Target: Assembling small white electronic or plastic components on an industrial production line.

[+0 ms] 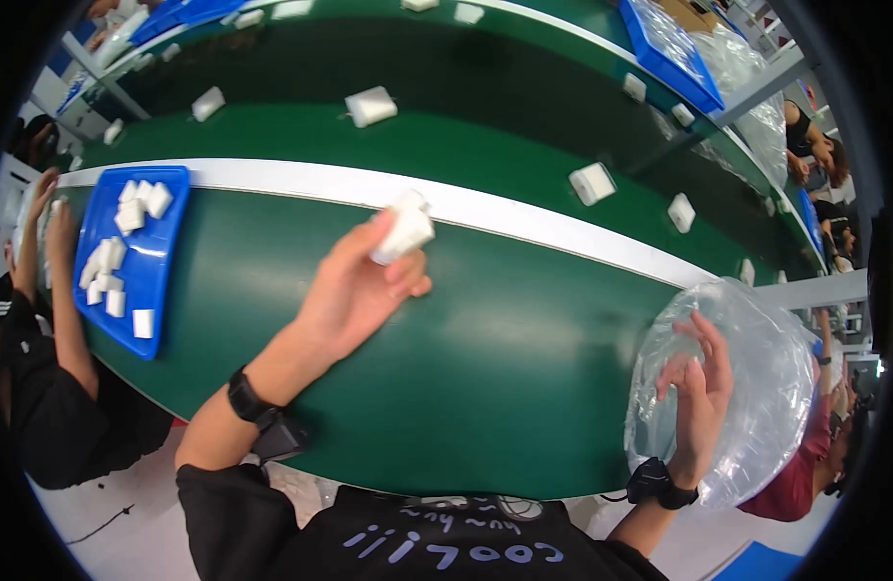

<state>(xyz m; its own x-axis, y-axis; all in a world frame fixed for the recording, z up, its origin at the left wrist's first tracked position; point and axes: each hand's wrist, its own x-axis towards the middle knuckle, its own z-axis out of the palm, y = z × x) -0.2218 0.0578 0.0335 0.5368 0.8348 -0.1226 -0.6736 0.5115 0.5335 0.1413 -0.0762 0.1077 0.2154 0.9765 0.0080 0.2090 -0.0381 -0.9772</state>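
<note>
Over the near strip of green worktop [485, 387], my left hand [354, 290] is closed on a small white block-shaped power adapter [405, 232], pinched between thumb and fingers. It is raised near the white rail, and its outline is slightly blurred. My right hand [698, 387] is open, its fingers apart and bent, with nothing seen in it. That hand is in front of a large clear plastic bag [766, 407] at the right end of the worktop. Whether its fingers touch the bag, I cannot tell.
A blue tray [160, 281] with several white adapters stands at the left. Beyond the white rail [292, 179], more adapters such as one white adapter [372, 107] lie spread along a green belt. Another blue tray [669, 53] is at the far right. A person's arm [64, 300] is beside the left tray.
</note>
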